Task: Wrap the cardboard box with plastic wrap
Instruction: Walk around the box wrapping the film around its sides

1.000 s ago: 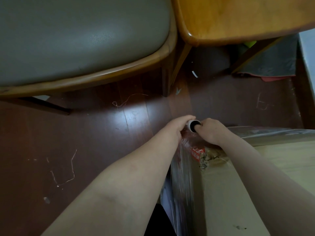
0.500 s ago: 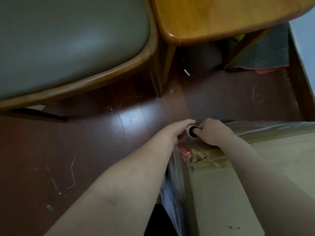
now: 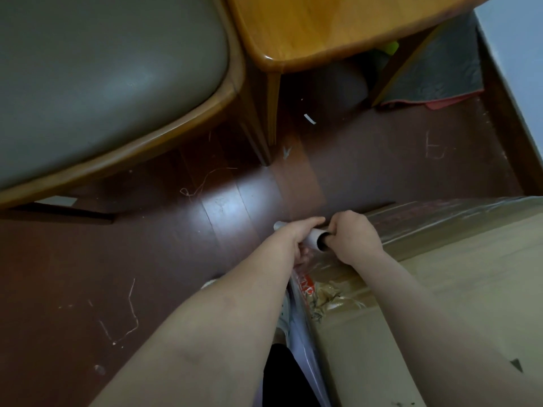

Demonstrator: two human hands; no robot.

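Left grip (image 3: 293,240) and right grip (image 3: 352,239) curl tight round the roll (image 3: 313,238), its long axis spanning them. The cardboard box (image 3: 440,289) lies beneath.

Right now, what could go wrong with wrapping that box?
The film could snag or tear on the ragged corner of the box, just below the roll. The table leg stands close ahead, so the left hand or right hand might bump it going round.

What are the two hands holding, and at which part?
Both hold the plastic wrap roll: the left hand grips round its middle, the right hand holds its open end.
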